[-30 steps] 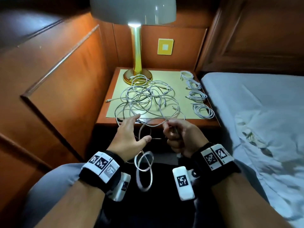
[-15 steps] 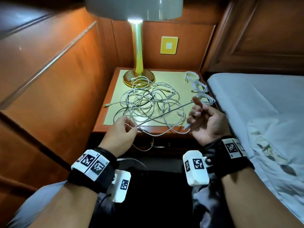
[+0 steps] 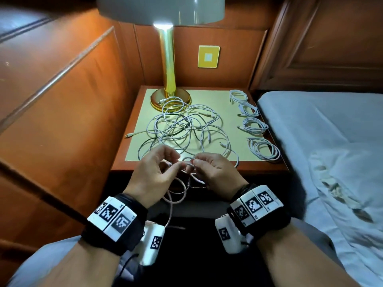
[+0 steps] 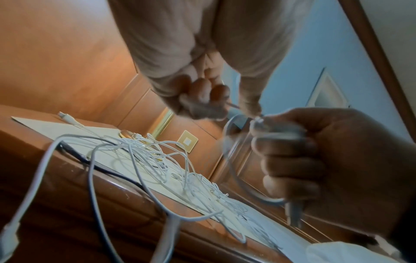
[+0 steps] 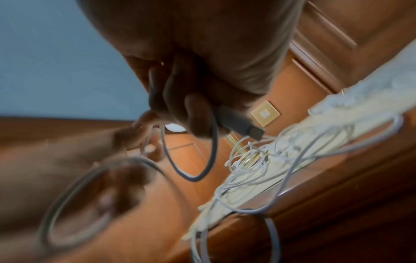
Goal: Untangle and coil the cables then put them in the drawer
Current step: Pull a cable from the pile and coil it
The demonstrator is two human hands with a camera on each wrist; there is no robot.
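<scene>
Near the nightstand's (image 3: 199, 165) front edge, left hand (image 3: 153, 175) and right hand (image 3: 215, 172) faced each other, fingertips pinching a white cable (image 3: 186, 162), its loops hung downward.

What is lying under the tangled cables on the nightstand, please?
Under the tangled cables lies a pale yellow mat that covers most of the wooden nightstand. One loop rests on the lamp base. Any mark on the mat beneath the pile is hidden.
</scene>
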